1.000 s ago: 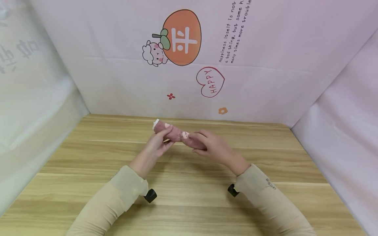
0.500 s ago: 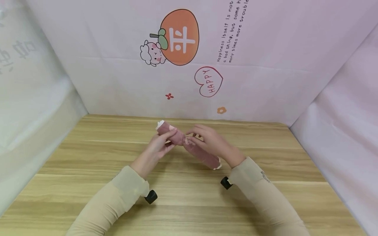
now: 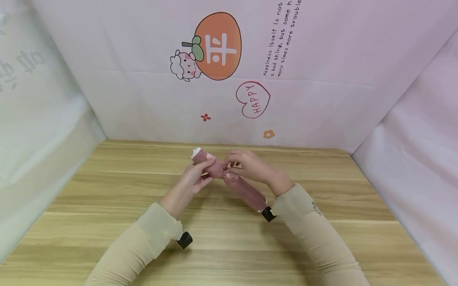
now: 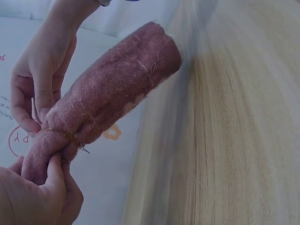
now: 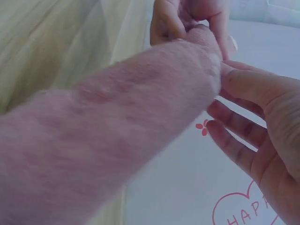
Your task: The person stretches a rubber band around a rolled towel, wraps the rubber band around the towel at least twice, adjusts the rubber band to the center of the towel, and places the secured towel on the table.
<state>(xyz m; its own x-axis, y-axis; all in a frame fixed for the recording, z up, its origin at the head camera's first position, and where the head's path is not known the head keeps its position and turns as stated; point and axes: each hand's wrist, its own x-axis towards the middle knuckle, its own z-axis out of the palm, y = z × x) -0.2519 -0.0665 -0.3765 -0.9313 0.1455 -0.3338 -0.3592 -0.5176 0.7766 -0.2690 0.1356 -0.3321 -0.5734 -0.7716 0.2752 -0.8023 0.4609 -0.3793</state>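
A rolled-up dusty-pink towel (image 3: 247,191) is held above the table, bent at its middle, where a thin brown string (image 4: 65,135) cinches it in the left wrist view. My left hand (image 3: 193,175) grips the shorter part, thumb on top, just beside the string. With thumb and index finger, my right hand (image 3: 247,165) pinches at the tied middle; a pale strip shows between its fingers in the left wrist view. Its other fingers are loosely bent. In the right wrist view, the longer part of the towel hides much of the scene and the right fingertips are partly hidden.
Below lies a wood-grain table (image 3: 222,254). A white printed cloth (image 3: 143,107) hangs behind it, with more pale cloth on both sides. Each sleeve cuff has a black wrist camera (image 3: 185,240) under it.
My right hand has let go of the towel's longer part and moved left to pinch at the tied middle. That longer part now hangs down toward the right wrist. The left hand keeps its grip.
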